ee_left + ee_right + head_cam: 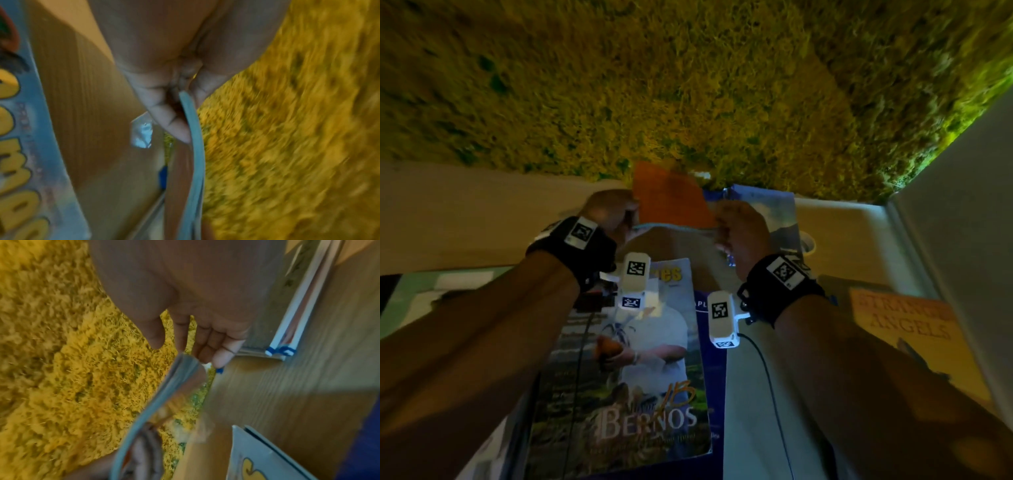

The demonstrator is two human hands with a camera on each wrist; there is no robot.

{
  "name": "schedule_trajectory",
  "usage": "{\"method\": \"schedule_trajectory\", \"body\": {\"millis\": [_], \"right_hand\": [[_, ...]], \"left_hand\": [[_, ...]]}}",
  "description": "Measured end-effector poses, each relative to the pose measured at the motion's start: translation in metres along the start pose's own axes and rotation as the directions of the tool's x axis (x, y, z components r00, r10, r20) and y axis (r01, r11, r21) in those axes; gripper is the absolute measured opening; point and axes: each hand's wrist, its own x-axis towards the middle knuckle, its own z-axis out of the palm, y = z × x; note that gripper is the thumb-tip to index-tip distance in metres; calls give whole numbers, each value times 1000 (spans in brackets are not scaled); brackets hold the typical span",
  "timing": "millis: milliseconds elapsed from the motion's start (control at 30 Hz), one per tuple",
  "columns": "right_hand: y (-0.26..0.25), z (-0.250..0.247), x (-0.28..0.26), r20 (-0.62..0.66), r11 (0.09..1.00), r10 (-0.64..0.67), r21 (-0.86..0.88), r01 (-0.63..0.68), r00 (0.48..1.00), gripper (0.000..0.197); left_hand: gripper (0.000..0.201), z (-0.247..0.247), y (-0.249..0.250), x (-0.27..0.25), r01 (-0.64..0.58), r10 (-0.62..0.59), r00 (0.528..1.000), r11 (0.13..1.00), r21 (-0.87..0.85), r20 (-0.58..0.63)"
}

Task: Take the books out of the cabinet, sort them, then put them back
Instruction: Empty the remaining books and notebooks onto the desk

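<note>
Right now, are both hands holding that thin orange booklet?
Yes, the left hand and right hand each grip a lower corner of the thin orange booklet.

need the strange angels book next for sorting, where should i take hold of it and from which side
The Strange Angels book lies flat, cover up, beside the white cabinet panel, which blocks its right side. Probably best to come from its left long edge with the right hand, sliding fingers under and thumb on the cover.
</note>
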Motion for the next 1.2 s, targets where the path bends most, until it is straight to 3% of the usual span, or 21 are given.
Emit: {"method": "schedule_trajectory", "body": {"millis": [100,167,267,333,433,467,533,600,667,700,767,833,933,1000,1033,1133,1200], "right_hand": [[0,-1,-5,39,1000,16,-16,-16,999,11],[-2,-1,-21,169,986,99,113,-119,981,23],[0,-5,-57,429,948,111,226,-226,896,29],[11,-7,-80,515,970,133,109,-218,847,24],[38,-4,-110,495,956,241,-267,-117,835,20],[48,-4,-116,480,916,246,-398,-41,842,24],[62,-3,-132,498,821,195,-554,137,845,40],[75,-3,-143,491,739,143,-631,237,860,45],[84,-4,-153,425,682,112,-690,242,898,27],[88,-4,-156,406,667,104,-705,239,908,26],[98,-8,-154,345,671,99,-715,194,933,40],[106,-10,-150,280,712,117,-693,116,953,68],[115,-9,-145,182,813,108,-582,18,977,87],[125,-10,-137,158,862,76,-507,15,984,84],[131,-11,-131,152,869,73,-495,12,986,82],[121,-3,-131,96,875,84,-483,-27,992,63],[109,3,-130,83,865,99,-499,-45,992,46]], "left_hand": [[31,-11,3,-26,35,-20,996,983,-178,88],[40,-18,-1,-53,39,-11,990,979,-199,141],[41,-34,-20,-93,-9,9,992,1000,3,127],[37,-53,-35,-116,-104,78,990,966,239,119],[16,-83,-68,-137,-247,205,968,688,683,144],[23,-92,-79,-143,-244,235,964,585,773,126],[32,-107,-98,-146,-244,214,965,517,821,152],[26,-117,-110,-145,-265,140,964,551,791,225],[7,-111,-99,-160,-275,167,962,574,771,218],[18,-112,-95,-162,-256,164,967,589,766,197],[18,-113,-92,-164,-178,132,984,708,684,119],[17,-118,-92,-163,-110,96,994,807,580,55],[35,-119,-89,-165,-92,99,995,902,422,5],[23,-118,-94,-163,-98,82,995,924,369,60],[26,-116,-95,-164,-121,88,991,902,415,99],[74,-110,-102,-165,-203,86,964,847,491,251],[79,-106,-100,-164,-239,97,948,845,479,304]]}}
